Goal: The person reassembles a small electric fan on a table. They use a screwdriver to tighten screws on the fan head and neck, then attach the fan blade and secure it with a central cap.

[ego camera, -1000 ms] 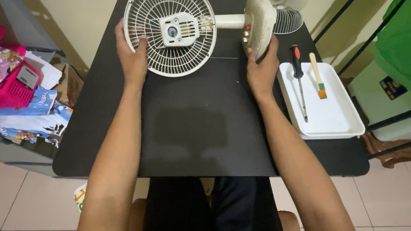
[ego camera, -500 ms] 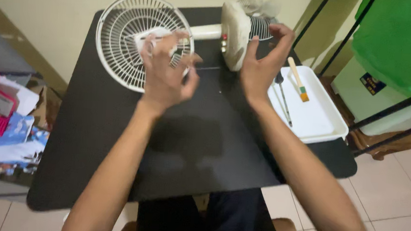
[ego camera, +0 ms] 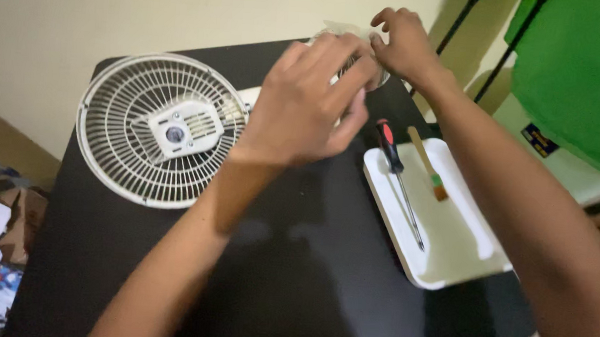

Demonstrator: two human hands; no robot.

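Head view, looking down: a white fan [ego camera: 169, 128] lies on its back on a black surface [ego camera: 292, 273], its round wire guard [ego camera: 115, 148] facing up with the square motor housing [ego camera: 180, 126] at its middle. The person's left hand [ego camera: 308, 106] hovers above the fan's neck and base, fingers loosely curled and spread, gripping nothing that can be seen; it hides most of the base. The right hand [ego camera: 404, 42] reaches past it to the far edge of the surface, fingertips on a second, paler fan part [ego camera: 338, 29] there, though motion blur and the left hand make it impossible to tell whether they are closed on it. Just right of the hands sits a white tray [ego camera: 448, 263], and in it lie a screwdriver [ego camera: 398, 179] with a black and red handle and, beside it, a small brush [ego camera: 428, 165] with a wooden handle. Green cloth [ego camera: 588, 69] hangs at the upper right.
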